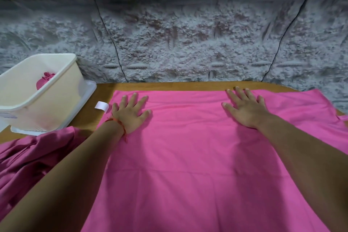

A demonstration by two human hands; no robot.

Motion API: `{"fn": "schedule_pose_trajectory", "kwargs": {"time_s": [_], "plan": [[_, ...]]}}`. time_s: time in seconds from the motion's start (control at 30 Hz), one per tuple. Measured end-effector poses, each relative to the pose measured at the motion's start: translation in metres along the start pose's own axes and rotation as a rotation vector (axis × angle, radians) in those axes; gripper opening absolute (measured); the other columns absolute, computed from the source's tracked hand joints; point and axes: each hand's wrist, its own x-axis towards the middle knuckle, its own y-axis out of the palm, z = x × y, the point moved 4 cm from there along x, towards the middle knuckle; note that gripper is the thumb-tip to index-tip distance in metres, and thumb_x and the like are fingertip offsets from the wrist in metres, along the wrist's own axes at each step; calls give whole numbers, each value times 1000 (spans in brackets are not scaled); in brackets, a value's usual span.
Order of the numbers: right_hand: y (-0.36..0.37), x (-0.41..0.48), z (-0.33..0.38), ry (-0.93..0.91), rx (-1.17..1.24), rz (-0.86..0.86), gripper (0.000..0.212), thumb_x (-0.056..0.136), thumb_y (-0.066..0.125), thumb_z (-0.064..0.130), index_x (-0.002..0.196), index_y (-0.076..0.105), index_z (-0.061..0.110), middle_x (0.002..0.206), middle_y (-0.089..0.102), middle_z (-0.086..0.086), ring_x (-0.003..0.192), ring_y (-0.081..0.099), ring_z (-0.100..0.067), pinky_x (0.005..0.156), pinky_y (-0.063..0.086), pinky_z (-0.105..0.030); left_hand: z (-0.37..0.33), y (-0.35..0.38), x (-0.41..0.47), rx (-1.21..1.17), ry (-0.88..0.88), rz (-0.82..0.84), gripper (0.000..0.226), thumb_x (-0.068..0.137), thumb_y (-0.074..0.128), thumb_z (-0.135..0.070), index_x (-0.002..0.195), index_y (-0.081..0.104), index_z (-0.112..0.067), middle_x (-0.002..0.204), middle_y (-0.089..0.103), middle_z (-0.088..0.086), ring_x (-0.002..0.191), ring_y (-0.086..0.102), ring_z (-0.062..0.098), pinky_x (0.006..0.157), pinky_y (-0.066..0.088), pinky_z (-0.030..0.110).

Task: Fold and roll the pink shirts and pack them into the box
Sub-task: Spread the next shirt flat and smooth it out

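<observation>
My left hand (pixel 130 113) lies flat on the bright pink cotton shirt (pixel 188 152), close to its far left corner, fingers straight and fanned apart, palm pressing the cloth down. My right hand (pixel 245 110) does the same towards the far right, fingers spread and straight, holding nothing. The shirt is laid out smooth across the brown wooden table (pixel 105 86), its far edge running just short of the grey rough-textured wall (pixel 188 34). A small white fabric label (pixel 101 106) sticks out from the shirt's left edge, just beside my little finger. A thin red thread bracelet (pixel 120 127) circles my left wrist. To my left stands the cream plastic box (pixel 56 107), resting on a clear plastic lid (pixel 90 89), with one rolled dark pink shirt (pixel 44 80) inside it. In front of the box, under my left forearm, a crumpled darker magenta shirt (pixel 33 156) lies in a heap.
</observation>
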Motion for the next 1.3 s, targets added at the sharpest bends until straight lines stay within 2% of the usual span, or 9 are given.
{"fn": "schedule_pose_trajectory", "kwargs": {"time_s": [0.13,0.27,0.6,0.73,0.8,0.9,0.97,1.13,1.3], "plan": [[-8,-14,6,-22,-15,-140,74,99,20,75,165,7,43,176,0,5,161,3,-28,124,7,-66,-44,-22,10,54,-102,-9,70,101,21,-68,162,20,-32,173,11,4,158,10,37,122,14,65],[-4,-32,17,-78,4,-187,70,98,29,70,160,31,39,170,28,5,154,29,-24,123,26,-60,-150,-17,-1,-57,278,-231,57,105,21,-54,155,37,-32,165,35,-3,155,25,24,121,20,61],[-3,-24,-81,64,35,-51,101,76,6,103,162,0,52,174,-5,16,162,-4,-23,125,2,-62,-149,13,37,-70,163,-71,104,63,8,-110,154,-6,-61,171,-6,-16,159,-7,30,118,-3,69],[-8,-25,-101,73,33,-81,87,90,13,90,165,7,45,175,2,10,162,2,-23,126,6,-60,-150,10,33,-45,159,-74,101,68,3,-106,156,-5,-59,172,-5,-14,159,-3,31,120,2,69],[-13,-32,-102,24,81,-154,71,101,29,74,163,27,40,173,20,7,159,18,-23,127,14,-57,-153,5,28,-2,142,-89,90,80,0,-95,160,-2,-53,173,-3,-12,159,0,33,120,8,69],[-30,-51,-126,92,179,-481,41,102,56,40,138,65,23,145,61,-8,132,57,-34,112,42,-53,-175,1,15,-25,188,-176,71,99,16,-67,163,13,-39,173,10,-7,159,9,29,121,17,66],[-40,-63,-165,330,206,-665,33,97,58,29,126,69,16,127,67,-18,116,61,-42,101,49,-54,-193,6,7,-88,254,-185,63,103,23,-60,163,18,-39,172,14,-9,159,11,22,123,16,61],[-34,-59,-253,846,407,-346,61,99,55,52,135,58,2,140,57,-27,134,50,-45,110,41,-56,-199,13,6,-77,263,-155,63,104,24,-62,163,14,-42,173,9,-12,159,7,17,126,10,57],[-35,-36,-266,622,595,-437,30,101,65,34,104,78,7,115,72,-26,111,65,-43,95,51,-42,-198,15,6,-60,256,-157,65,103,22,-64,164,11,-41,173,7,-13,159,6,17,126,10,58]]}}
